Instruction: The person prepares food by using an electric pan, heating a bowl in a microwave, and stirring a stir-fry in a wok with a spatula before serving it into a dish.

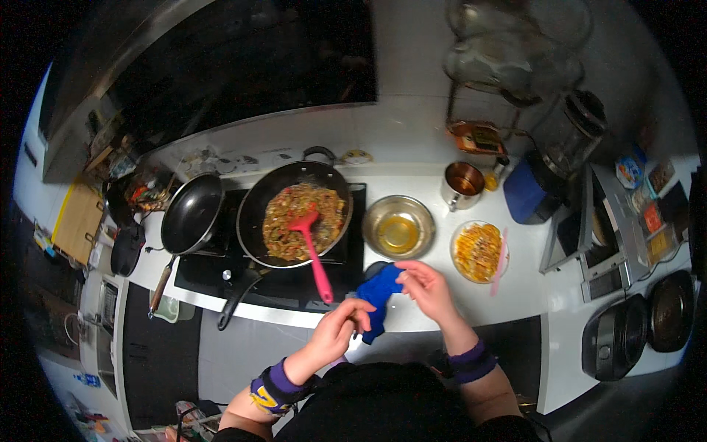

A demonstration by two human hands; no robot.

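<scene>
A crumpled blue cloth (pixel 380 293) lies at the counter's front edge, one end hanging past it. My right hand (pixel 428 290) meets the cloth's upper right end with its fingertips; whether they pinch it is unclear. Curled fingers of my left hand (pixel 342 326) overlap the cloth's lower left side, and their grip is hidden. Just beyond the cloth stands a steel bowl (pixel 373 232) with a little yellowish liquid. To its left, a large wok (pixel 251 221) on the cooktop holds chopped, cooked food (pixel 293 243). A pink spatula (pixel 317 271) rests in it, handle over the near rim.
A plate of shredded yellow food (pixel 478 251) with a pink stick (pixel 499 265) is at right, behind it a steel cup (pixel 463 188) and a blue-based blender (pixel 527 188). A frying pan (pixel 193 212) sits left; a black handle (pixel 235 304) juts over the front edge.
</scene>
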